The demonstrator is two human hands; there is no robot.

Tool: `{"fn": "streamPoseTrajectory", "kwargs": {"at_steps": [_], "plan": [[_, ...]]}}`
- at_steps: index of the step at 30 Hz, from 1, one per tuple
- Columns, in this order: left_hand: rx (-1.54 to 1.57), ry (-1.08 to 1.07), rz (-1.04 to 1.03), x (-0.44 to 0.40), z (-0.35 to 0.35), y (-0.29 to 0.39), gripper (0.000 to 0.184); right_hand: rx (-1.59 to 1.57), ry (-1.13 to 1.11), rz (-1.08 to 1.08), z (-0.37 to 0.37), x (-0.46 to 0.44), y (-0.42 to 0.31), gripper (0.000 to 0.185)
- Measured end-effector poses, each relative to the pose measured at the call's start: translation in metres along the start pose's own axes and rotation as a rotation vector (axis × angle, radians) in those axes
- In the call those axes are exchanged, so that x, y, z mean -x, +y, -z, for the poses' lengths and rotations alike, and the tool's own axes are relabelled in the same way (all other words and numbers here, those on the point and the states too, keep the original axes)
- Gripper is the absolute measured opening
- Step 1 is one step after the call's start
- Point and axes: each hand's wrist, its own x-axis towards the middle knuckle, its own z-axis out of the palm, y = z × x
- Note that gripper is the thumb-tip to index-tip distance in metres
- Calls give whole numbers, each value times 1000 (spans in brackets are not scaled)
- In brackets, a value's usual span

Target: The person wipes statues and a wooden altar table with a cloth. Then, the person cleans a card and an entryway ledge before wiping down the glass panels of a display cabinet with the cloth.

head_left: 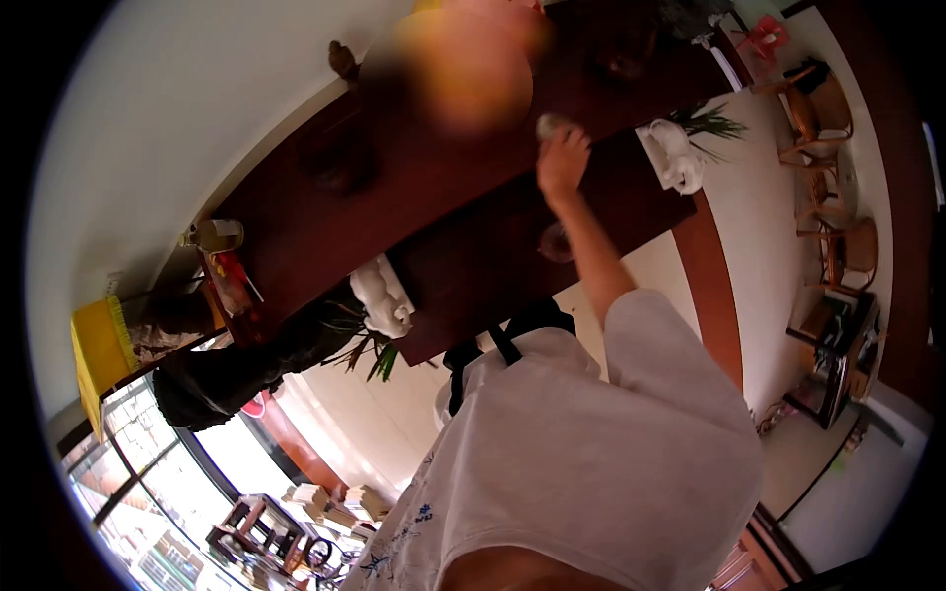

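My right hand (565,161) reaches out over a dark red-brown wooden table (434,222). Its fingers are closed on a small pale roundish object (550,125), whose kind I cannot make out. Close to the lens at the top, a yellow-orange and pink shape (463,64) is too blurred to name. Below my forearm, a round reddish-brown object (555,242) rests on the lower, nearer part of the table. My left hand does not show.
White sculpted ornaments stand at the table's right (680,163) and left (382,297), with green leaves beside them. A bottle (219,235) is at the far left end. Wooden chairs (808,113) line the right wall. Yellow cloth (99,355) hangs at left.
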Motion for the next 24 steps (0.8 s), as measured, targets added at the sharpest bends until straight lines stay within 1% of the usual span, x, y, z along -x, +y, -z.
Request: {"fn": "streamPoseTrajectory", "kwargs": {"at_steps": [2, 3, 4, 5, 6, 7, 8, 9, 10, 12, 14, 16, 18, 19, 21, 22, 23, 24], "plan": [[12, 9, -147, 6, -49, 9, 20, -194, -140, 174, 14, 22, -34, 36], [14, 7, -271, 5, -78, 21, 20, -301, -164, 225, 9, 39, -49, 34], [12, 6, -412, 2, -110, 41, 19, -298, -165, 374, 8, 52, -60, 37], [-43, 16, -589, -6, -142, 64, 19, -340, -117, 413, 9, 63, -67, 42], [-293, 134, -750, -18, -176, 91, 20, -385, -126, 452, 9, 62, -67, 45], [-550, 151, -1047, -7, -214, 137, 24, -432, -168, 508, 6, 52, -52, 44], [-525, 91, -978, 35, -266, 193, 27, -479, -214, 561, 3, 43, -38, 42], [-515, 31, -1133, 10, -285, 218, 32, -505, -248, 596, 1, 28, -16, 41], [-630, -17, -1236, 22, -312, 255, 38, -486, -240, 590, 0, 8, 16, 40], [-864, 5, -1622, 95, -387, 336, 40, -380, -168, 510, -2, -38, 84, 38], [-1103, 97, -1692, 132, -438, 388, 51, -189, -27, 336, -5, -91, 162, 36], [-1176, 166, -1671, 129, -479, 414, 68, -17, 103, 165, -10, -142, 234, 35], [-1240, 291, -1720, 96, -502, 419, 79, 86, 224, 7, -17, -184, 294, 35], [-1267, 362, -1739, 91, -515, 418, 85, 78, 240, 5, -18, -199, 308, 35], [-1265, 367, -1684, 87, -519, 416, 89, 63, 255, -4, -22, -209, 324, 37], [-1265, 363, -1661, 89, -519, 414, 91, 63, 251, -13, -22, -208, 319, 37], [-1283, 350, -1648, 87, -517, 415, 95, 137, 241, -50, -32, -208, 322, 37], [-1304, 361, -1631, 89, -517, 415, 95, 133, 241, -83, -25, -206, 313, 36]]}}
